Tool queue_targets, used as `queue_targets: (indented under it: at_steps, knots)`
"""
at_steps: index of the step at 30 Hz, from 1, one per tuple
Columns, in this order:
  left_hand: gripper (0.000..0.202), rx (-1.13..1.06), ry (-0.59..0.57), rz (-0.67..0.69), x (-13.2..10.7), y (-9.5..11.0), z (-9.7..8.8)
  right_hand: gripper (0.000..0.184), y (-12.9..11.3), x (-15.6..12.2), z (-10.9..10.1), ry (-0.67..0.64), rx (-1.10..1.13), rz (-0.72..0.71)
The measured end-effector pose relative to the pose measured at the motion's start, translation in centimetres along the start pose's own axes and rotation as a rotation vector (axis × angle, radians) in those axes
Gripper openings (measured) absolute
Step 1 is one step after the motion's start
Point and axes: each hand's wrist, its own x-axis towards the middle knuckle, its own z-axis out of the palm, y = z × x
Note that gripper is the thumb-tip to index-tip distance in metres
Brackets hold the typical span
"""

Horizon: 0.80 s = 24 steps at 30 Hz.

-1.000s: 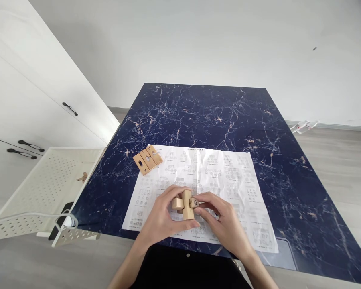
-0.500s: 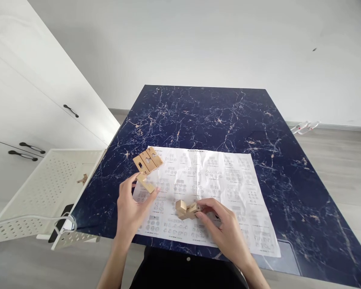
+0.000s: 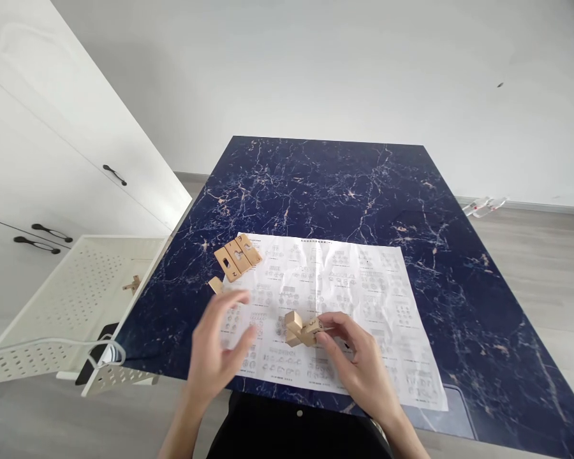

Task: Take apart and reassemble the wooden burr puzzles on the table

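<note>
My right hand (image 3: 356, 354) grips one end of a small wooden interlocking puzzle (image 3: 301, 330), its joined pieces pointing in different directions over the sheet, with dark numerals on the held piece. My left hand (image 3: 220, 341) has its thumb and fingers apart and nothing between them, left of the puzzle. Just beyond those fingers lies a loose wooden piece (image 3: 215, 285), partly hidden by the hand. Several flat wooden pieces (image 3: 238, 256) with cut-outs and numerals lie side by side at the sheet's upper left corner.
A creased paper sheet (image 3: 344, 299) printed with small diagrams lies on the dark blue marbled table (image 3: 316, 185). To the left stands a white perforated cart (image 3: 95, 274) with a small wooden cross-shaped piece (image 3: 132, 285) in it. White cabinets (image 3: 76, 159) stand beyond the cart.
My left hand has let go of the notched wooden piece, which now lies by the flat pieces, and has drawn back toward me. The puzzle in my right hand has turned slightly.
</note>
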Motion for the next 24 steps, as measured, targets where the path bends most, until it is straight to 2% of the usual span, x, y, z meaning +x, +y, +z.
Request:
queue_targets:
  at_steps: [1, 2, 3, 5, 7, 9, 12, 17, 20, 24]
  knots:
    - [0.042, -0.100, -0.162, -0.010, -0.3, 0.7, 0.3, 0.025, -0.2, 0.1, 0.1, 0.000, 0.005, -0.002]
    - [0.044, -0.162, -0.253, -0.024, -0.5, 1.3, 0.6, 0.025, -0.4, 0.1, 0.3, -0.007, 0.008, -0.008]
    - [0.044, -0.194, -0.315, -0.061, -0.7, 1.8, 0.9, 0.024, -0.6, 0.2, 0.4, -0.020, 0.010, -0.015]
    - [0.037, -0.220, -0.352, -0.147, -0.7, 2.7, 1.6, 0.023, -1.1, 0.3, 0.6, -0.042, 0.006, -0.037]
    - [0.024, -0.239, -0.328, -0.192, -0.5, 3.2, 2.0, 0.021, -1.6, 0.4, 0.7, -0.047, -0.010, -0.068]
    - [0.017, -0.259, -0.302, -0.166, -0.1, 3.3, 2.0, 0.019, -1.9, 0.3, 0.9, -0.021, -0.028, -0.091]
    - [0.016, -0.243, -0.244, 0.002, 0.2, 3.0, 1.7, 0.019, -2.1, 0.2, 1.5, 0.010, -0.013, -0.075]
    - [0.027, -0.037, -0.158, 0.303, -0.5, 2.8, 1.1, 0.029, -2.5, 0.4, 3.2, 0.091, 0.086, 0.009]
    - [0.036, 0.069, -0.084, 0.406, -1.3, 2.9, 0.9, 0.034, -3.0, 0.6, 4.4, 0.131, 0.167, 0.053]
    - [0.038, 0.237, 0.010, 0.490, -2.1, 2.5, 0.5, 0.039, -3.9, 1.2, 6.2, 0.114, 0.365, 0.154]
